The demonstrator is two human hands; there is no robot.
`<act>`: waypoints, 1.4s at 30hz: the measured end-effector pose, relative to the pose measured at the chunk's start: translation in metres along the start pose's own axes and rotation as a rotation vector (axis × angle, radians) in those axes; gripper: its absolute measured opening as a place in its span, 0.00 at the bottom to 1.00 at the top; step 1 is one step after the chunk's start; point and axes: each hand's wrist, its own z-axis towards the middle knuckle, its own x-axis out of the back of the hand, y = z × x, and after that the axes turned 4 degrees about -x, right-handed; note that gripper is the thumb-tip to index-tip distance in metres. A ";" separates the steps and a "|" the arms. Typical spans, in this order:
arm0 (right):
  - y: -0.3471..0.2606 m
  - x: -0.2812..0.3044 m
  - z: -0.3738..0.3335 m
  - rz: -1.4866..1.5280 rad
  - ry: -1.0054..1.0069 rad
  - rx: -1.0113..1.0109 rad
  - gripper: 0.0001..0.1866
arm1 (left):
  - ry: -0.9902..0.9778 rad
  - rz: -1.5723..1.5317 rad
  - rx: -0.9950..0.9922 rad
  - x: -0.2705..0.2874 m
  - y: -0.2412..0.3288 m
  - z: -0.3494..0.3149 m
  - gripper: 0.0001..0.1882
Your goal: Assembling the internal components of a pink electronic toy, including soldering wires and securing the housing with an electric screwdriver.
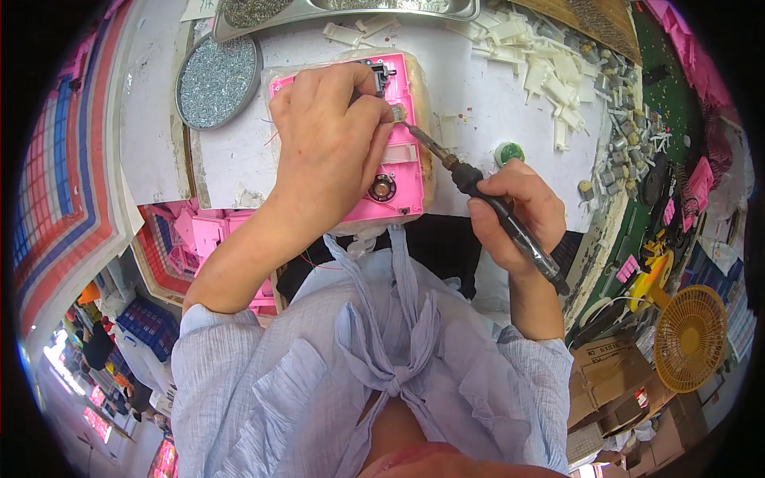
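Note:
A pink plastic housing (pixel 402 191) lies open-side up on a pale, wrapped pad in front of me. It holds a black part (pixel 381 73) near the top, a small metal motor (pixel 398 113), a white strip (pixel 398 154) and a round black-rimmed piece (pixel 382 188). My left hand (pixel 323 127) rests over the housing's left side, fingers curled and thumb against the index finger beside the motor; what they pinch is hidden. My right hand (pixel 522 215) grips a black-handled soldering iron (pixel 510 219), its thin tip at the motor. Thin red wires show left of the housing.
A round dish of small screws (pixel 217 84) stands left, with a metal tray (pixel 343 9) behind. White plastic pieces (pixel 550 72) and small motors (pixel 617 151) lie to the right. A small green-filled pot (pixel 508 153) sits near the iron. Pink parts (pixel 209 235) fill a crate at lower left.

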 end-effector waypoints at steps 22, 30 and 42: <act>0.001 0.005 -0.002 -0.013 0.035 0.041 0.14 | 0.024 -0.014 -0.029 -0.003 -0.002 0.000 0.08; -0.001 0.012 -0.002 -0.005 0.066 0.032 0.14 | 0.023 -0.022 -0.013 -0.002 0.000 0.001 0.08; 0.001 0.014 0.002 0.007 0.060 0.091 0.14 | 0.016 -0.044 0.041 0.000 0.003 0.001 0.08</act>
